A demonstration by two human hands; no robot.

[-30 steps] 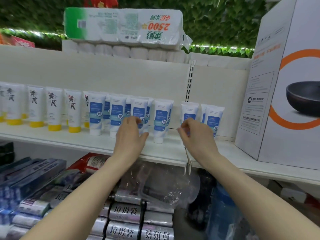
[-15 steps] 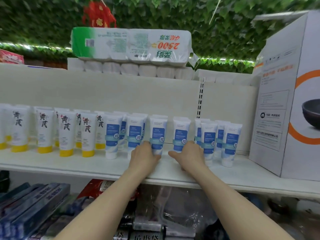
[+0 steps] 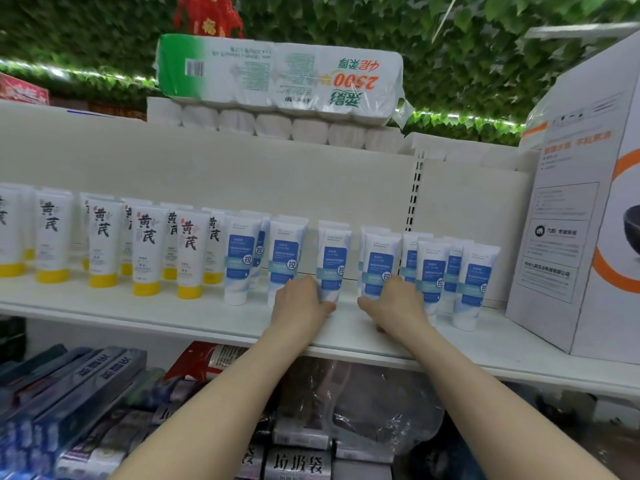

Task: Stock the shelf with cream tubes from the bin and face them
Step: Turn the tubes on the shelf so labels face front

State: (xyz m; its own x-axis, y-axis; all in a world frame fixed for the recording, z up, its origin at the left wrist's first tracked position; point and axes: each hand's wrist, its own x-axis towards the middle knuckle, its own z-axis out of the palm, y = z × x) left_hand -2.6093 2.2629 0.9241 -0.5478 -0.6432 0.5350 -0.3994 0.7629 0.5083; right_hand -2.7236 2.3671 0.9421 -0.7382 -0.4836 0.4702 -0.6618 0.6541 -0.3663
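White shelving (image 3: 166, 308) carries a row of blue-label cream tubes (image 3: 476, 282) standing cap-down, long axes upright. Left hand (image 3: 299, 303) wraps the base of one blue tube (image 3: 333, 268); right hand (image 3: 398, 303) grips the foot of the neighbouring tube (image 3: 377, 268) just beside it. Each tube rises straight above its own hand, so any facing twist would turn about that vertical axis.

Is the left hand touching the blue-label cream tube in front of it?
Touching: the head view shows the left hand wrapped round the base of the blue-label cream tube.
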